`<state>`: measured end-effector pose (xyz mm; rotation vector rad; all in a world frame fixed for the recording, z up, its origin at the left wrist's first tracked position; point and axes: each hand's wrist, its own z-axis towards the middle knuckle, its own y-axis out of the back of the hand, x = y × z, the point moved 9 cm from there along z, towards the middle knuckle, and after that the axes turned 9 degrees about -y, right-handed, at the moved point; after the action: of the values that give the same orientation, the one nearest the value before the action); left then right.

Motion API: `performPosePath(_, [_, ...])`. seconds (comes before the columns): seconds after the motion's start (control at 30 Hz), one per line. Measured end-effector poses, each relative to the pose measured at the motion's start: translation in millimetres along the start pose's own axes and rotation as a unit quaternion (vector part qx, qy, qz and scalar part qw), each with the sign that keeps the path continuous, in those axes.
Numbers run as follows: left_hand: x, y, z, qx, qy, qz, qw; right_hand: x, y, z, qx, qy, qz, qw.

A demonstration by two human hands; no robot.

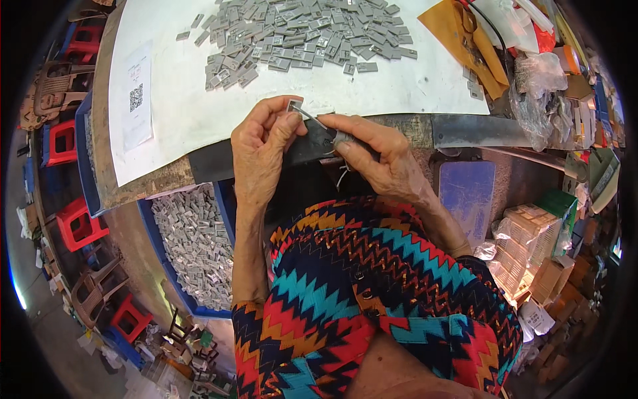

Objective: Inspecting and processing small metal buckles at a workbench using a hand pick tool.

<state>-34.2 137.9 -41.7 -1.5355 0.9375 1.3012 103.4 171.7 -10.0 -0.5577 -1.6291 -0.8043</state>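
Between the thumb and fingers of my left hand (267, 136) is a small grey rectangular piece (294, 104), held up at the table's near edge. My right hand (372, 146) is closed around a dark-handled tool with a thin metal shaft (309, 116). The shaft slants up to the left and its tip meets the grey piece. My right index finger lies along the tool, and much of the handle is hidden in the palm. A large pile of similar grey pieces (299, 40) lies on the white-covered table (179, 120) beyond my hands.
A blue bin (174, 279) full of grey pieces stands below the table to the left. A printed sheet (137, 100) lies at the table's left. Brown material (458, 40) and plastic bags (538, 93) crowd the right. Red stools (80, 223) stand far left.
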Motion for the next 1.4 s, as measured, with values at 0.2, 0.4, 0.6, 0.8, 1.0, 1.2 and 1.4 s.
performPosePath(0.2, [-1.0,3.7,-2.0,-0.008,-0.017,0.016,1.000,2.2,-1.9,-0.6,-0.006,0.027,-0.016,1.000])
performPosePath(0.4, [-9.8,4.9,-4.2,-0.019,-0.051,0.097,0.994,7.1,-3.8,-1.3,-0.009,0.072,-0.039,0.997])
performPosePath(0.6, [-21.1,5.0,-6.2,-0.025,-0.113,0.229,0.967,10.2,-6.0,-3.8,-0.017,0.074,-0.089,0.993])
performPosePath(0.8, [-39.3,-3.5,-9.5,-0.016,-0.193,0.368,0.910,21.1,-17.8,-11.3,-0.044,0.130,-0.246,0.960])
performPosePath(1.0, [-44.4,-6.5,-12.5,-0.017,-0.239,0.409,0.880,26.3,-23.1,-16.8,-0.090,0.164,-0.326,0.927])
performPosePath(1.2, [-50.8,-9.2,-18.3,-0.030,-0.271,0.403,0.873,28.4,-20.6,-16.3,-0.068,0.150,-0.209,0.964])
performPosePath(1.4, [-54.5,-6.6,-20.7,-0.052,-0.279,0.393,0.875,24.7,-17.3,-9.4,-0.023,0.096,-0.104,0.990])
